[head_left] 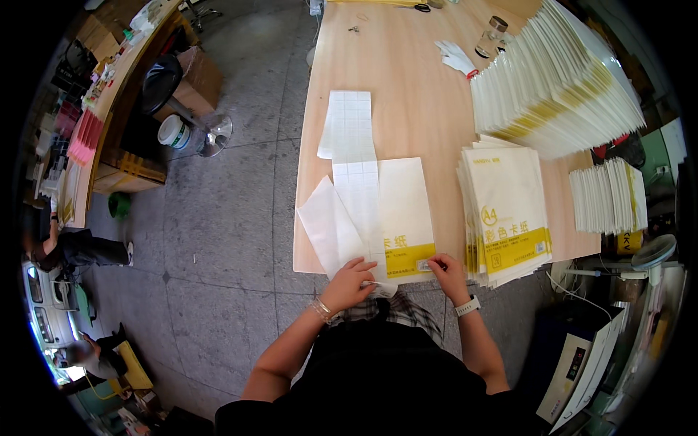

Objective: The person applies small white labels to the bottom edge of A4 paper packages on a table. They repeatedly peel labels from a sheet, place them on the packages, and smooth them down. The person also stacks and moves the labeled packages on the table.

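Head view: the left hand (349, 283) pinches the near end of a long label sheet (356, 182), fingers closed on it at the table (407, 80) edge, beside a loose white backing strip (331, 229). The sheet runs away across a white-and-yellow paper packet (407, 218). The right hand (447, 275) presses fingertips on the packet's near right corner. Further right lies a packet stack (509, 211), another fanned beyond.
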Demonstrator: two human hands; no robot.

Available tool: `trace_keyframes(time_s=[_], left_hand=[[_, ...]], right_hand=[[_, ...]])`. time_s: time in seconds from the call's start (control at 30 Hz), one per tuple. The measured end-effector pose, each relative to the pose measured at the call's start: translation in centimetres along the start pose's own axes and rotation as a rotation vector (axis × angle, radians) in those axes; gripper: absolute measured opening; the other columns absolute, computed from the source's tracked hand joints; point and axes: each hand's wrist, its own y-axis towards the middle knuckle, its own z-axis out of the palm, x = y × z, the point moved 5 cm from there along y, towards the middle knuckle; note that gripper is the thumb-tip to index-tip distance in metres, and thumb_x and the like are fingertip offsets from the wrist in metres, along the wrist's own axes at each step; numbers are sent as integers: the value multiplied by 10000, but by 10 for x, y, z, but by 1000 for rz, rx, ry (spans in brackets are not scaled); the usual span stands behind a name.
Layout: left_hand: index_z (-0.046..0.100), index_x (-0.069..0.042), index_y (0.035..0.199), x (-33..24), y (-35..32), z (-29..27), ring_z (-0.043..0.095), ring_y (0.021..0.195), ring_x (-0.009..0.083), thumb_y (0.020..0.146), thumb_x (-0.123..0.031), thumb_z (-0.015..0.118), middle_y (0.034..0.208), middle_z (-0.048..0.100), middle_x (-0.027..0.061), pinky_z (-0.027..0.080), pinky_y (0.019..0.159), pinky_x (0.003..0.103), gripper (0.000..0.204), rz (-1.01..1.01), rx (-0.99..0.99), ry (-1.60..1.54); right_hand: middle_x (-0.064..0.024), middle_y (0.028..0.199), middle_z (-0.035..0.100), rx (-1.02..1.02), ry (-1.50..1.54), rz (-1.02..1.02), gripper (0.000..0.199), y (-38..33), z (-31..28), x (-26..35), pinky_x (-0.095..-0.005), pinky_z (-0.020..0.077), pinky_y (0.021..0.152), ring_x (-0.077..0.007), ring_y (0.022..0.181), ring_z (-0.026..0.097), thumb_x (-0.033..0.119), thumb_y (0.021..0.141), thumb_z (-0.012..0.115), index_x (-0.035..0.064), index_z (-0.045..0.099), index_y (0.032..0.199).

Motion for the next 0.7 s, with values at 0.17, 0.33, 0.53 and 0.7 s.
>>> trace_keyframes(time_s=[0.17, 0.33, 0.53, 0.7], left_hand=[[586, -53, 768, 8, 1, 11, 366, 1161, 339, 732, -167, 615, 1197, 505, 92, 328, 952, 380, 122, -53, 71, 56], [586, -52, 770, 7, 1, 8, 366, 1163, 331, 737, -172, 610, 1196, 507, 89, 328, 951, 375, 127, -68, 86, 59], [585, -52, 777, 6, 2, 7, 368, 1160, 328, 742, -178, 605, 1200, 505, 81, 329, 951, 375, 132, -70, 99, 68], [585, -63, 762, 8, 2, 8, 379, 1154, 316, 737, -184, 599, 1192, 514, 56, 354, 930, 368, 125, -61, 90, 99]], right_hand=[[-64, 686, 596, 22, -22, -1, 134, 5, 3, -17, -232, 434, 588, -101, 630, 540, 95, 780, 587, -34, 588, 815], [-74, 685, 598, 24, -13, 18, 136, 6, 5, -18, -235, 436, 584, -105, 623, 541, 95, 779, 585, -35, 591, 820], [-74, 676, 599, 0, 2, 27, 137, 10, 4, -25, -240, 436, 580, -106, 617, 543, 94, 775, 587, -35, 597, 819], [-73, 673, 600, -6, -15, 26, 134, 11, 4, -26, -241, 436, 578, -107, 614, 545, 98, 774, 586, -28, 601, 816]])
